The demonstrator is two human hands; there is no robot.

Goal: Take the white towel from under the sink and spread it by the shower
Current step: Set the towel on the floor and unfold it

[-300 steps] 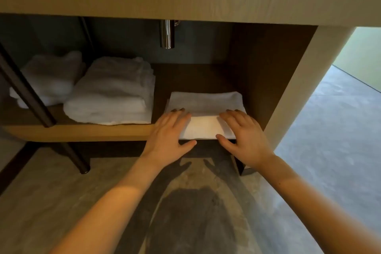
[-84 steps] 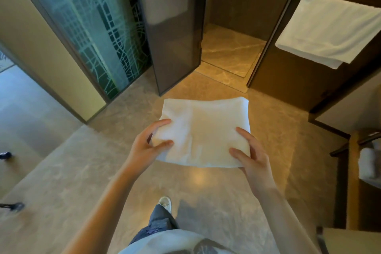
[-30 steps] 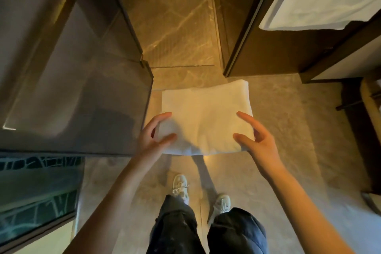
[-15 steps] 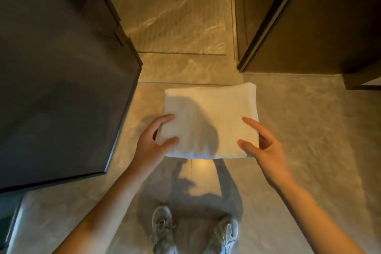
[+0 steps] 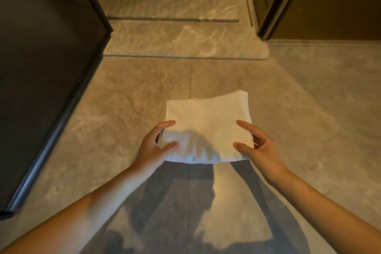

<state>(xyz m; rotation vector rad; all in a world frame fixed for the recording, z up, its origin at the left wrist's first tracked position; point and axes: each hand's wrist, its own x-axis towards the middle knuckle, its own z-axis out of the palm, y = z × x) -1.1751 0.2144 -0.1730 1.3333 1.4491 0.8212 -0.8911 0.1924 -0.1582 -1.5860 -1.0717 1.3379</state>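
Note:
The white towel [image 5: 208, 126] is still folded into a flat rectangle and hangs low over the marble floor. My left hand [image 5: 153, 146] pinches its near left edge, thumb on top. My right hand [image 5: 257, 146] grips the near right edge the same way. The far edge of the towel droops slightly toward the shower threshold [image 5: 185, 47], which lies a short way ahead. A shadow of my head falls on the near part of the cloth.
The dark glass shower door [image 5: 47, 64] stands open on the left, its edge reaching toward me. A dark wall panel and frame [image 5: 288, 2] bound the shower entrance on the right. Marble floor tiles [image 5: 309, 109] stretch to the right.
The view has dropped much closer to the floor and my feet have left the frame. The towel, held in both hands, is lower and nearer the threshold.

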